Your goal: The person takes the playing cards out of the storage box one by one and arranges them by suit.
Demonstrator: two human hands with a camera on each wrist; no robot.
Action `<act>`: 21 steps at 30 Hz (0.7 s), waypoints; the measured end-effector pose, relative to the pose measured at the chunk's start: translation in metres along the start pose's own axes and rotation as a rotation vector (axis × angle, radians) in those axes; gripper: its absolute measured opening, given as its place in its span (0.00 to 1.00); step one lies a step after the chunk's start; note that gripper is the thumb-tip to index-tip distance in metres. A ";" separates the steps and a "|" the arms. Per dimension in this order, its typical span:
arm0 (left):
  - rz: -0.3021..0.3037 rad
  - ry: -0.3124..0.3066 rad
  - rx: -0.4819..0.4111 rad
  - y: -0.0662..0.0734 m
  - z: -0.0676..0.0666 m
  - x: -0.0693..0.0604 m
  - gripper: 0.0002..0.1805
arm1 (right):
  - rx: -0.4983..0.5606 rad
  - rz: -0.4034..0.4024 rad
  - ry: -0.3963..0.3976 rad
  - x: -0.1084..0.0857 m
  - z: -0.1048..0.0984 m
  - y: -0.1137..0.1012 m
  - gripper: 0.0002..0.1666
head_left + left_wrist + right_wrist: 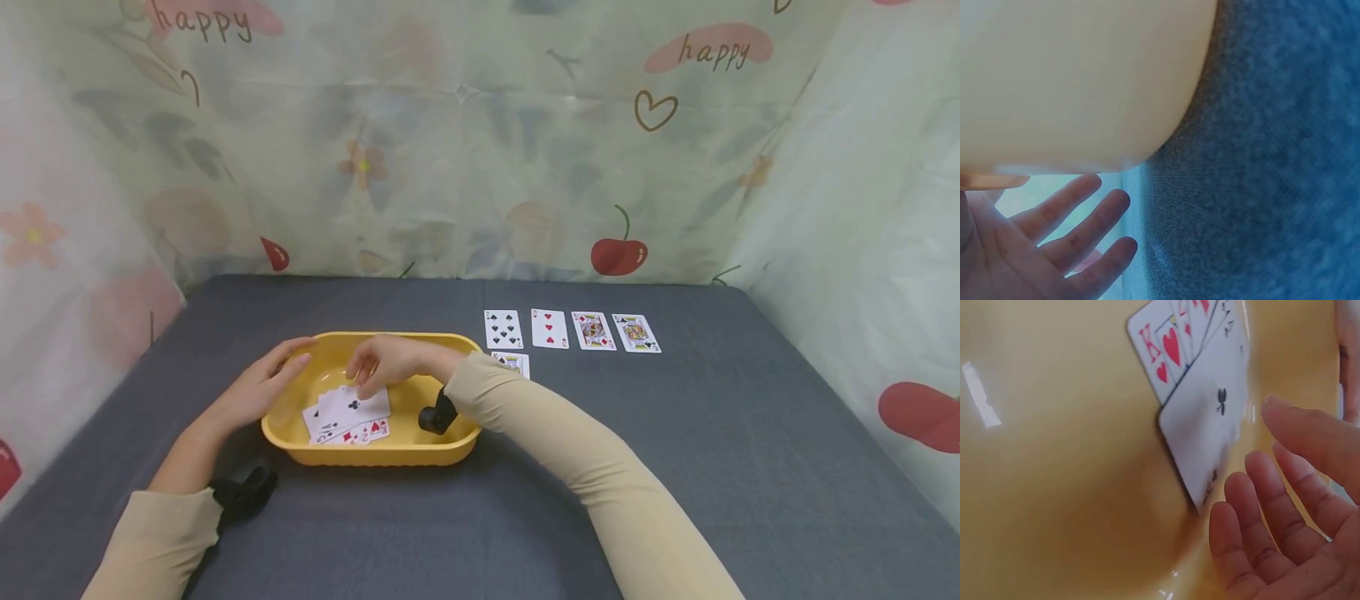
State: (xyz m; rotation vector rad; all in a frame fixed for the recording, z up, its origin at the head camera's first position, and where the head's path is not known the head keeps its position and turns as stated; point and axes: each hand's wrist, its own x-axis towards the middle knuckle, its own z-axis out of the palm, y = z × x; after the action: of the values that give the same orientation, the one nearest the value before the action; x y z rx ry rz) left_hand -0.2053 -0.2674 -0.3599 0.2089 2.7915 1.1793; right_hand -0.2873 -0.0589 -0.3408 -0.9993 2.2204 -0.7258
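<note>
A yellow plastic basin (375, 456) stands on the dark cloth with several playing cards overlapping inside it. On top lies an ace of clubs (1194, 434), face up, and a king of hearts (1159, 353) pokes out from under it. My left hand (258, 387) rests at the basin's left rim; in the left wrist view its fingers (1088, 234) spread beside the basin wall. Inside the basin, my right hand (390, 360) hovers close over the cards. Its fingers are loosely bent, thumb apart, with nothing between them.
Right of the basin lies a row of face-up cards: a spade number card (503, 329), a three of hearts (550, 328), a red face card (593, 331) and a black face card (637, 333). Below the first, another face card (513, 362) is partly hidden by my right sleeve.
</note>
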 end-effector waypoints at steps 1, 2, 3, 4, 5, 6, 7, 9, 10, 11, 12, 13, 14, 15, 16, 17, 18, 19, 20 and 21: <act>0.005 0.001 -0.001 0.000 0.000 0.000 0.33 | -0.004 0.001 0.002 0.000 0.001 0.000 0.19; 0.010 0.002 -0.001 0.000 0.000 0.000 0.32 | -0.004 0.002 0.004 0.001 0.001 0.000 0.20; 0.015 0.004 -0.002 0.000 0.000 0.000 0.32 | -0.004 0.004 0.007 0.001 0.002 0.000 0.20; 0.020 0.005 -0.002 0.000 0.000 0.000 0.32 | -0.006 0.005 0.010 0.001 0.002 0.000 0.20; 0.020 0.004 -0.003 0.000 0.000 0.000 0.31 | -0.005 0.004 0.014 0.001 0.003 0.000 0.21; 0.020 0.002 -0.004 0.000 0.000 0.000 0.31 | -0.008 0.005 0.016 0.001 0.003 0.000 0.21; 0.020 0.001 -0.005 0.000 0.000 0.000 0.31 | -0.014 0.004 0.018 0.001 0.004 0.000 0.22; 0.018 -0.001 -0.008 0.000 0.000 0.000 0.31 | -0.033 0.005 0.021 0.002 0.006 0.000 0.23; 0.017 -0.003 -0.010 0.000 0.000 0.000 0.31 | -0.045 0.004 0.022 0.002 0.007 0.000 0.23; 0.016 -0.005 -0.011 0.000 0.000 0.000 0.31 | -0.063 0.006 0.022 0.002 0.007 0.000 0.24; 0.014 -0.006 -0.011 0.000 0.000 0.000 0.31 | -0.081 0.012 0.021 0.002 0.008 0.000 0.24; 0.012 -0.006 -0.012 -0.001 0.000 0.000 0.31 | -0.102 0.017 0.021 0.002 0.008 0.000 0.24; 0.010 -0.006 -0.011 -0.001 0.000 0.000 0.32 | -0.121 0.024 0.021 0.003 0.009 0.000 0.24; 0.009 -0.007 -0.012 -0.001 0.000 0.000 0.32 | -0.141 0.031 0.020 0.003 0.009 -0.001 0.25; 0.006 -0.008 -0.012 -0.001 0.000 0.001 0.32 | -0.160 0.038 0.018 0.003 0.010 -0.001 0.25; 0.004 -0.007 -0.010 -0.001 0.000 0.001 0.32 | -0.182 0.042 0.016 0.003 0.010 -0.001 0.25; 0.002 -0.006 -0.010 -0.002 0.000 0.001 0.32 | -0.197 0.047 0.013 0.003 0.011 -0.001 0.26; 0.001 -0.006 -0.009 -0.002 0.000 0.001 0.32 | -0.211 0.049 0.011 0.003 0.011 -0.001 0.26; 0.001 -0.005 -0.008 -0.002 0.000 0.001 0.32 | -0.222 0.052 0.010 0.003 0.012 -0.002 0.26; -0.001 -0.005 -0.008 -0.002 0.000 0.001 0.32 | -0.232 0.053 0.008 0.003 0.012 -0.002 0.26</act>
State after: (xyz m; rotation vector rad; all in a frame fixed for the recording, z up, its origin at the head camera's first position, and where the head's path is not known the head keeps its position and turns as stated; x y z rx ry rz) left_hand -0.2062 -0.2689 -0.3617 0.2097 2.7822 1.1882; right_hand -0.2794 -0.0649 -0.3488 -1.0430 2.3675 -0.4567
